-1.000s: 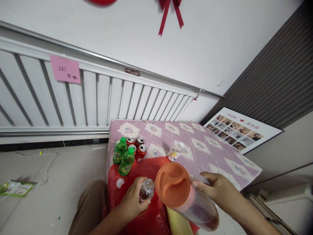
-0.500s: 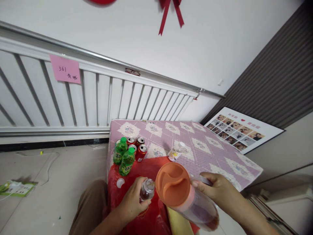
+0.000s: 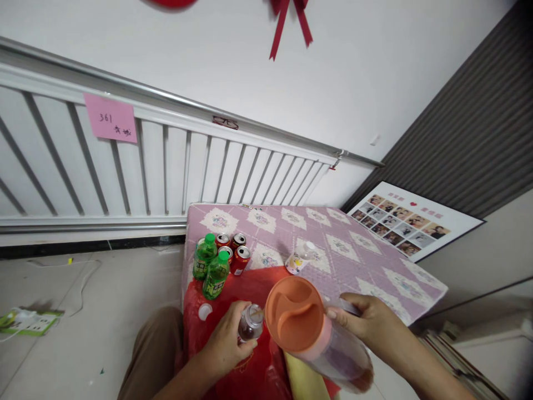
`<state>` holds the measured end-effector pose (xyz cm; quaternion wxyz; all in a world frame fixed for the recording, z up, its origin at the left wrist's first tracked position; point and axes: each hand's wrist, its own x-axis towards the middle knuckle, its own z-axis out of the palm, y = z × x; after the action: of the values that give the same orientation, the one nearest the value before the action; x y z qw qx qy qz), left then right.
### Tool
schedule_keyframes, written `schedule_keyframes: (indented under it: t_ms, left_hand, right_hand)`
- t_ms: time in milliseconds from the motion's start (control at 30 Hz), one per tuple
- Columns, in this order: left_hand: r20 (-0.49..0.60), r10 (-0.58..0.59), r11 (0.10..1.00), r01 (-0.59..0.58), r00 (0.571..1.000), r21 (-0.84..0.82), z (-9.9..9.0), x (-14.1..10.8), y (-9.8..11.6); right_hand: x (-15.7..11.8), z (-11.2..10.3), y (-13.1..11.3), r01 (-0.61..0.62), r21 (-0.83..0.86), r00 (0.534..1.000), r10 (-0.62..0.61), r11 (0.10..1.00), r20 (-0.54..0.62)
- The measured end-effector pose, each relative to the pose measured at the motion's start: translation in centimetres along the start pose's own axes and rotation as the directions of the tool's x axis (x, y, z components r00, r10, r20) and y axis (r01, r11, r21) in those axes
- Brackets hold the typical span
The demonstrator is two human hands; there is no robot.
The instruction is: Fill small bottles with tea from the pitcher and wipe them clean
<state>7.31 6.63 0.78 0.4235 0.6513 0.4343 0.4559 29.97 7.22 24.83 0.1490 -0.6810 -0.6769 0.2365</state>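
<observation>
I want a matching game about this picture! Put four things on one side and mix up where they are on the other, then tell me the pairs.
Things:
1. Pitcher
2. Open bottle
3. Green bottles
4. Pink note

Places:
A. On the radiator
B. In the right hand
C. Beside the cans
D. In the left hand

Right pairs: 1-B, 2-D, 3-C, 4-A

Since a second ago, the head view has shifted slightly, placing the photo board (image 3: 412, 221) marginally farther right.
</observation>
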Motion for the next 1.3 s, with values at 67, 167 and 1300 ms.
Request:
schedule_keyframes:
  t_ms: [67,167,1300]
  left_hand:
    - [0.003,0.000,1.000,0.000,1.000,0.000,0.01,0.04,0.04]
    - [0.006,-0.001,1.000,0.001,1.000,-0.002,0.02,0.06,0.13]
    - [0.011,-0.011,1.000,0.011,1.000,-0.011,-0.04,0.03,0.50]
  right_hand:
    - [-0.02,-0.01,-0.04,-0.010,-0.001,1.000,0.010,1.000,0.011]
    - [0.02,-0.04,-0.07,-0.005,-0.022,1.000,0.006,1.000,0.021]
    - [0.21,-0.05,-0.20,-0.043,0.023,0.999,0.043,0.999,-0.013]
